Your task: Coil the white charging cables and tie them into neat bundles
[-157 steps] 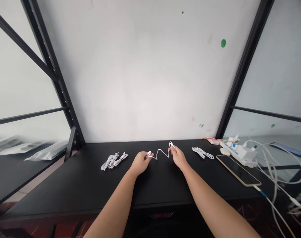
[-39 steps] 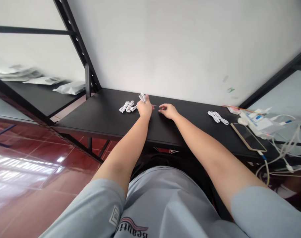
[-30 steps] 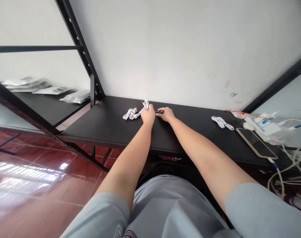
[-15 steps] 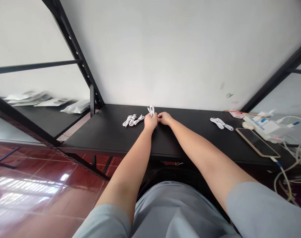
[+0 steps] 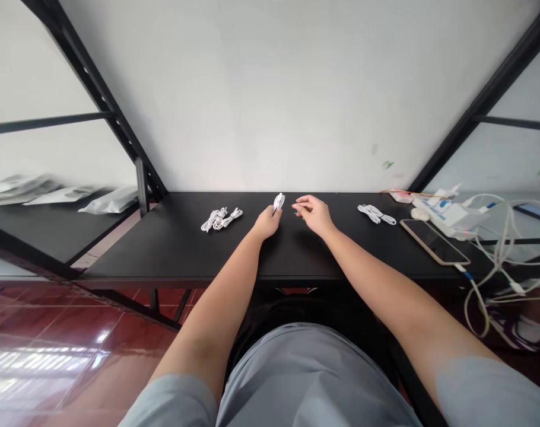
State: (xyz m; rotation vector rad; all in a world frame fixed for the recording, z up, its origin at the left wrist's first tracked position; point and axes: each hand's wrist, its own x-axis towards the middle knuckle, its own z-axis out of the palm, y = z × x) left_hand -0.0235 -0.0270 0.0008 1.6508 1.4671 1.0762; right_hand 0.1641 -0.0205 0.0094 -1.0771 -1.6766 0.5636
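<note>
My left hand (image 5: 269, 222) is closed round a coiled white cable (image 5: 279, 201), whose looped end stands up above the thumb. Just to the right, apart from the cable, is my right hand (image 5: 313, 212). Its thumb and forefinger are pinched together, and what lies between the fingertips is too small to make out. Several bundled white cables (image 5: 221, 219) lie on the black tabletop (image 5: 172, 249) left of my hands. Another white cable bundle (image 5: 376, 214) rests on the right part of the tabletop.
At the right are a phone (image 5: 434, 241) with a cord plugged in, a white power strip (image 5: 452, 220) with chargers, and tangled white cords (image 5: 501, 249). Flat plastic packets (image 5: 110, 201) lie on the left shelf behind a black post (image 5: 142, 187). A shoe (image 5: 514, 332) shows at lower right.
My hands have moved apart, the right one lifting away to the right of the cable. The left still holds the cable. The whole view has shifted to the right.
</note>
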